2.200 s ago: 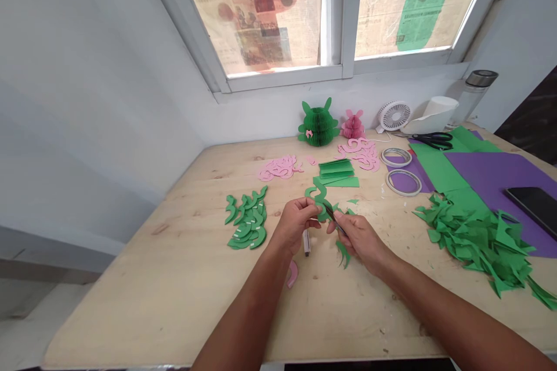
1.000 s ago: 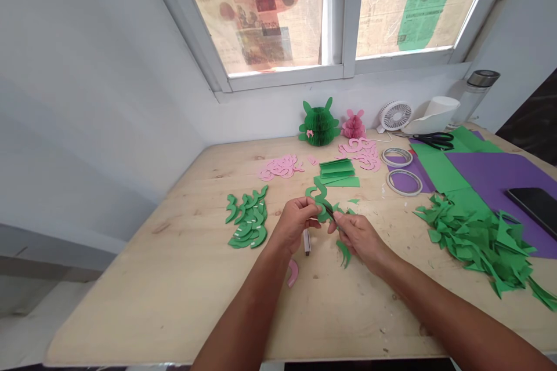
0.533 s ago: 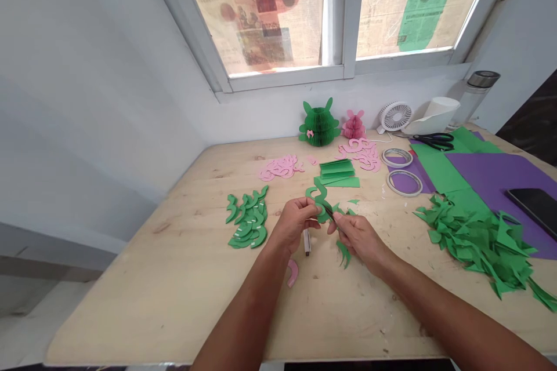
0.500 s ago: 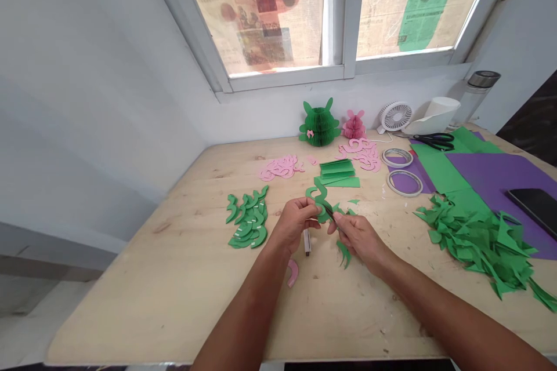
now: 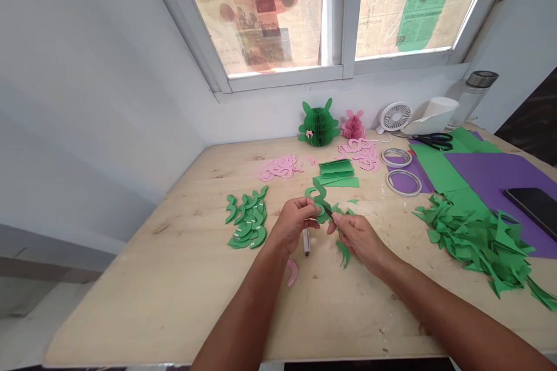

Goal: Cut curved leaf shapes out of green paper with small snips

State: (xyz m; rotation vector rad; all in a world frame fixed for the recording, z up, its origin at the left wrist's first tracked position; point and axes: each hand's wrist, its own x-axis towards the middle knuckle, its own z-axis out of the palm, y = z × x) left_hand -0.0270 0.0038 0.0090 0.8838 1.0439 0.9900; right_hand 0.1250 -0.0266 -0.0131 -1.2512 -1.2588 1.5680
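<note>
Pinched in the fingers of my left hand (image 5: 296,219) is a curvy green paper piece (image 5: 319,190), held just above the table. My right hand (image 5: 355,236) grips scissors (image 5: 328,212), whose dark blades meet the paper's right side; its fingers hide the handles. Under the hands lie green paper offcuts (image 5: 343,253) and a small whitish bar (image 5: 307,242). A pink paper arc (image 5: 292,273) rests beside my left forearm, partly covered by it. Left of that hand, cut green shapes (image 5: 249,223) overlap in a pile, several with white tabs on them.
Behind are pink cutouts (image 5: 281,167), folded green paper (image 5: 336,169) and a green honeycomb paper figure (image 5: 318,126). On the right lie tape rolls (image 5: 404,183), black scissors (image 5: 435,140), a heap of green scraps (image 5: 483,249), purple sheets (image 5: 500,171) and a phone (image 5: 533,208).
Both hands keep nearly the same pose on the green paper and scissors. The whole view has shifted very slightly.
</note>
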